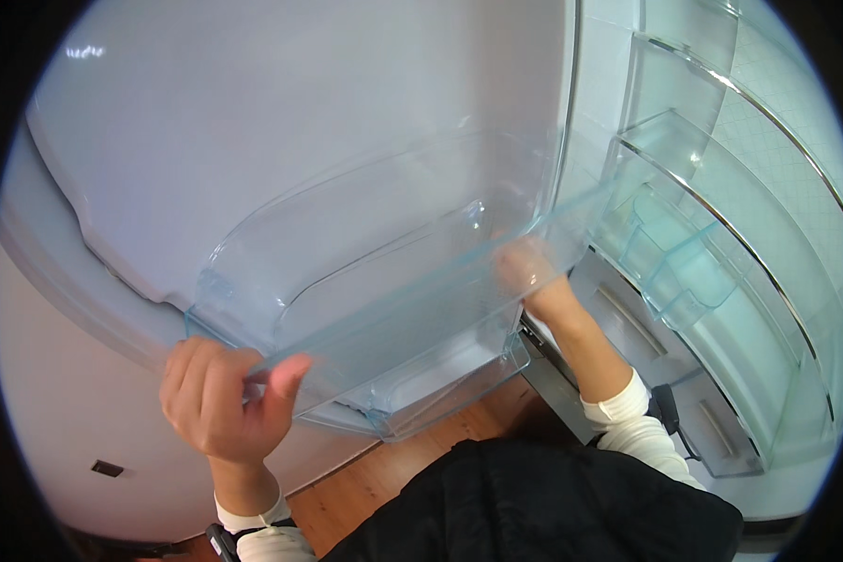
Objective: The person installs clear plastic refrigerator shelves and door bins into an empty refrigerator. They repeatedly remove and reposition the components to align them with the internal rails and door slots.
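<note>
A wide, clear plastic refrigerator door bin hangs tilted in front of the white inner door panel. My left hand is closed round its near left edge, thumb up on the near side and fingers curled over the rim. At the bin's right end is my right hand, seen partly through the clear wall and somewhat blurred. Its fingers look bent against the bin. Below it, a second clear door bin sits low on the door.
On the right stand clear shelves with chrome trim, a small clear tray among them. Grey fronts with long handles are below. The door's thick edge curves along the left. Wooden floor shows underneath.
</note>
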The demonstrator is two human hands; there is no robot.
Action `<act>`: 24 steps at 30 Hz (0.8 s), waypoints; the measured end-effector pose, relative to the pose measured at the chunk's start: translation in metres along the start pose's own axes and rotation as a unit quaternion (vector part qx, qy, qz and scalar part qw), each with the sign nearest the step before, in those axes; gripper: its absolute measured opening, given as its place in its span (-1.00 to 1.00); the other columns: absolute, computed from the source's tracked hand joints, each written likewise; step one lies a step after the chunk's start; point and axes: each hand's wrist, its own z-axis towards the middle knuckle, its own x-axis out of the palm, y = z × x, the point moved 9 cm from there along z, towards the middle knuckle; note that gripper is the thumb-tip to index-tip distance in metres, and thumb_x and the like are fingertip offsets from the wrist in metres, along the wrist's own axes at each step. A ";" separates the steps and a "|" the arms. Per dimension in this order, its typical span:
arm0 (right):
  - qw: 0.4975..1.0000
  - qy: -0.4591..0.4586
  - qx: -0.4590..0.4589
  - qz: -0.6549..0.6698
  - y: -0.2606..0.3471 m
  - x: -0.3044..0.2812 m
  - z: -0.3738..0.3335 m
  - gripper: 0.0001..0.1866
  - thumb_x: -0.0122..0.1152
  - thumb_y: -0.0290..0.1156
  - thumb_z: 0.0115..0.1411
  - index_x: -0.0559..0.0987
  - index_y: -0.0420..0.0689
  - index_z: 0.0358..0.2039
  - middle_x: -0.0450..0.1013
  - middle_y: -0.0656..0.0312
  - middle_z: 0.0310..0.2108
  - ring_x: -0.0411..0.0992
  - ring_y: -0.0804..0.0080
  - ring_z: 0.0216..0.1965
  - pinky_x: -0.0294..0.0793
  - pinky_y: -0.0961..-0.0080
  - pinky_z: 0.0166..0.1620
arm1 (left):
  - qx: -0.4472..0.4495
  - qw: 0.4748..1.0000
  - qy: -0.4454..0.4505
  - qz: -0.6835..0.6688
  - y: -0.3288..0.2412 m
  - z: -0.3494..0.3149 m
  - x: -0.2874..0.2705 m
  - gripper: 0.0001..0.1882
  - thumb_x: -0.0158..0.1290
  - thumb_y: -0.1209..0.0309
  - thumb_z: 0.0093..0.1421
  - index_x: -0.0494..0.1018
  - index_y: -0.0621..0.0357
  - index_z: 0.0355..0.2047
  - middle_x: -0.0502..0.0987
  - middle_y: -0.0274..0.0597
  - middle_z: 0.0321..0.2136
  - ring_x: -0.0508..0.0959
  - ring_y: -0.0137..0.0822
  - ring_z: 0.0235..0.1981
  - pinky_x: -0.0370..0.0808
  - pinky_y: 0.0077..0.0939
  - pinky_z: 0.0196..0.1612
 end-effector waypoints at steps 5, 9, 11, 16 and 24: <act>0.976 -0.006 0.128 0.178 -0.015 0.010 0.000 -0.77 -0.05 -0.30 0.20 0.43 -0.18 -0.26 0.32 0.19 -0.58 0.30 0.31 -0.57 0.28 0.43 -0.47 | -0.013 1.000 0.014 0.004 0.003 -0.001 -0.001 -0.51 0.22 0.02 -0.04 0.28 0.10 -0.72 0.06 -0.36 -0.83 0.10 -0.35 -0.77 -0.02 -0.52 -0.68; 0.983 0.015 -0.162 -0.080 0.089 -0.013 -0.005 -0.81 0.00 -0.34 0.18 0.46 -0.20 -0.30 0.42 0.09 -0.52 0.35 0.15 -0.58 0.33 0.35 -0.44 | -0.014 0.999 0.028 -0.012 0.002 0.002 -0.004 -0.51 0.12 -0.02 0.05 0.29 0.12 -0.70 0.23 -0.32 -0.78 0.24 -0.32 -0.74 0.14 -0.54 -0.67; 0.954 0.264 -0.056 -0.129 0.101 -0.032 -0.021 -0.77 0.08 -0.30 0.16 0.49 -0.23 -0.48 0.45 0.15 -0.63 0.35 0.22 -0.67 0.33 0.39 -0.51 | -0.002 0.998 -0.022 -0.054 -0.002 0.009 -0.010 -0.50 0.06 -0.03 0.10 0.33 0.15 -0.67 0.34 -0.27 -0.72 0.35 -0.28 -0.69 0.27 -0.54 -0.63; 0.849 -0.168 -0.499 -0.037 0.246 -0.166 -0.032 -0.61 -0.13 -0.10 0.24 0.44 -0.19 -0.24 0.44 0.01 -0.32 0.39 0.25 -0.32 0.30 0.35 -0.25 | -0.142 0.907 -0.322 -0.229 0.028 -0.001 -0.049 -0.48 -0.17 0.01 0.23 0.47 0.28 -0.46 0.51 -0.07 -0.58 0.52 -0.13 -0.54 0.48 -0.40 -0.45; 0.887 -0.017 -0.357 -0.293 0.183 -0.081 0.018 -0.53 0.07 0.02 0.13 0.51 -0.17 -0.59 0.47 0.18 -0.55 0.41 0.33 -0.54 0.38 0.49 -0.40 | -0.126 0.963 0.140 -0.192 0.013 -0.005 0.007 -0.39 -0.37 0.06 0.29 0.52 0.37 -0.31 0.57 0.08 -0.37 0.60 -0.17 -0.39 0.49 -0.39 -0.31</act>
